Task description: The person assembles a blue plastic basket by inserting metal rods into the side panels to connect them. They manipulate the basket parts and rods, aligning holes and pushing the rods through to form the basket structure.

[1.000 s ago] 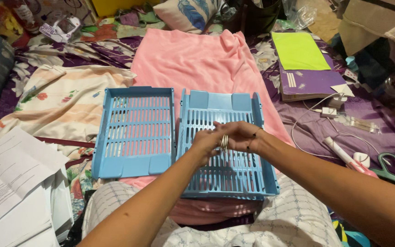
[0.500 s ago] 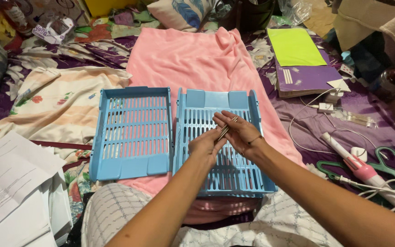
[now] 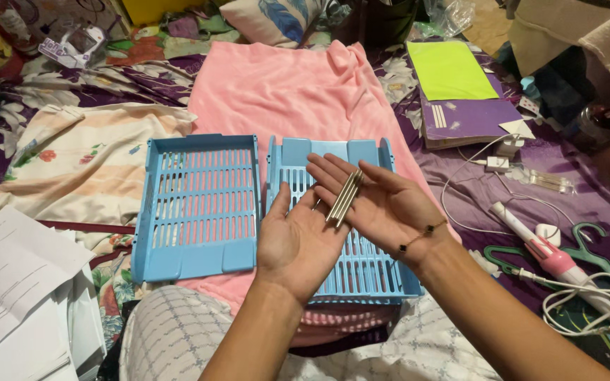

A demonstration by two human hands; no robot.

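Both hands are palm-up over the right blue tray (image 3: 347, 275), side by side and overlapping at the inner edges. Left hand (image 3: 298, 240): open, fingers together and extended, nothing clamped. Right hand (image 3: 383, 204): open, fingers spread a little, a thin beaded bracelet (image 3: 418, 238) at the wrist.

A small bundle of thin metal rods (image 3: 344, 197) lies loose across the seam where the two palms meet, slanting from near the left palm up toward the right fingertips. The rods appear to touch one another. The exact count cannot be read; several.

Two slotted blue trays lie flat, just beside each other, on a pink blanket (image 3: 284, 85) spread over the bed. The left blue tray (image 3: 202, 204) has nothing in it.

Judgement on handling: the rods rest on the palms only, held by no finger. To keep them together, the palms should stay level and pressed edge to edge; any gap lets a rod drop. The tray slots directly below look wide enough to catch or pass a rod, so a shallow cupping of the palms is the safer posture.

Surroundings: loose white papers (image 3: 15, 282) at lower left; a purple folder (image 3: 471, 120) with a green sheet at upper right; a pink-and-white corded appliance (image 3: 552, 261) and green hangers (image 3: 594, 250) at right, well apart from the hands.
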